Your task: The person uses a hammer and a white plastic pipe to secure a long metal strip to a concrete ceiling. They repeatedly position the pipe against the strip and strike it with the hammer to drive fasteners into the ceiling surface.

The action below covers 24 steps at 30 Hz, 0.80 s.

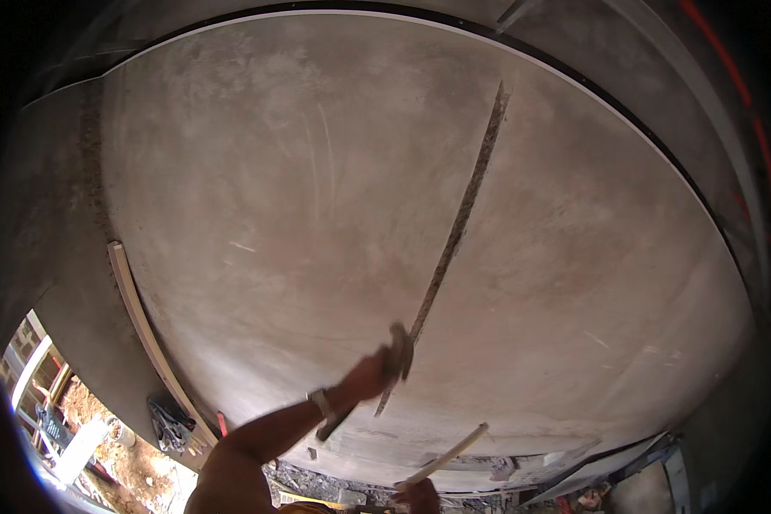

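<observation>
From afar, I had the left hand [372,377] clamped on a blurred dark tool [401,344] by the long groove [459,224], the right hand [420,497] around the pale stick [451,451], lower down. The stick seemed light, stiff, best held near its lower end.

Groove [460,224] in wall [274,197], board [148,332] left

Building site: bare wall [300,206], chased groove [464,208], rubble [304,481] below.

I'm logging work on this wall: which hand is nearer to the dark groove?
Left. The left hand is at the dark groove, near its lower end; the right hand is below that end, farther away.
</observation>
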Available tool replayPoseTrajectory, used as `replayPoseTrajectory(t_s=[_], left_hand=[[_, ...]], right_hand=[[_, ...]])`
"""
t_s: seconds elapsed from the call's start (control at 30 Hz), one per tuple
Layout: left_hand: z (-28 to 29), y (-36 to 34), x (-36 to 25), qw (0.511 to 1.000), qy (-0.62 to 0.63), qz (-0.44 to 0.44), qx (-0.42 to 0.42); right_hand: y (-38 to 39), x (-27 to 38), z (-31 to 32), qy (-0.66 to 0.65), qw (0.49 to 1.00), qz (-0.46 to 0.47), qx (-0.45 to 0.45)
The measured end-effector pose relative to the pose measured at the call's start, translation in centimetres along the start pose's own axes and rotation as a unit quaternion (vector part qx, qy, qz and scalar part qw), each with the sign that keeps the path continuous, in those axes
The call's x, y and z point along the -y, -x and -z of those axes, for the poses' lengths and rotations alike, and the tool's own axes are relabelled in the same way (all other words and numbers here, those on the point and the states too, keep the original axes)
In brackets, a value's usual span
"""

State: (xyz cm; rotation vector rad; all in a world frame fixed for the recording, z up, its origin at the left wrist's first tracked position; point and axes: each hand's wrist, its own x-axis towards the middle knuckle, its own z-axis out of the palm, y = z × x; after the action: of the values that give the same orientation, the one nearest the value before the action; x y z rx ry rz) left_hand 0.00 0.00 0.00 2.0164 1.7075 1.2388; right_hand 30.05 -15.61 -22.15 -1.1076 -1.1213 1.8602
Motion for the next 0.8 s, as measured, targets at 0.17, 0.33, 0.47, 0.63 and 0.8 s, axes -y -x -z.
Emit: replayPoseTrajectory(t_s=[0.17, 0.33, 0.47, 0.63, 0.8], left_hand=[[9.4, -10.3, -4.9, 0.976, 0.034, -0.077, -0.202], [21.5, -23.2, -13.6, 0.891, 0.026, -0.245, -0.381], [27.5, -29.4, -18.2, 0.772, -0.052, -0.336, -0.537], [30.6, -34.9, -20.3, 0.725, -0.135, -0.364, -0.569], [31.1, -37.6, -20.2, 0.764, -0.108, -0.341, -0.537]], right_hand=[[1.9, 4.2, 2.5, 0.012, 0.977, 0.173, -0.127], [1.3, 12.2, 2.8, 0.29, 0.882, 0.298, -0.222], [-1.1, 15.6, 2.4, 0.318, 0.883, 0.256, -0.231], [-3.8, 18.7, 0.0, 0.319, 0.872, 0.291, -0.231], [-6.1, 24.8, -2.4, 0.367, 0.835, 0.339, -0.232]])
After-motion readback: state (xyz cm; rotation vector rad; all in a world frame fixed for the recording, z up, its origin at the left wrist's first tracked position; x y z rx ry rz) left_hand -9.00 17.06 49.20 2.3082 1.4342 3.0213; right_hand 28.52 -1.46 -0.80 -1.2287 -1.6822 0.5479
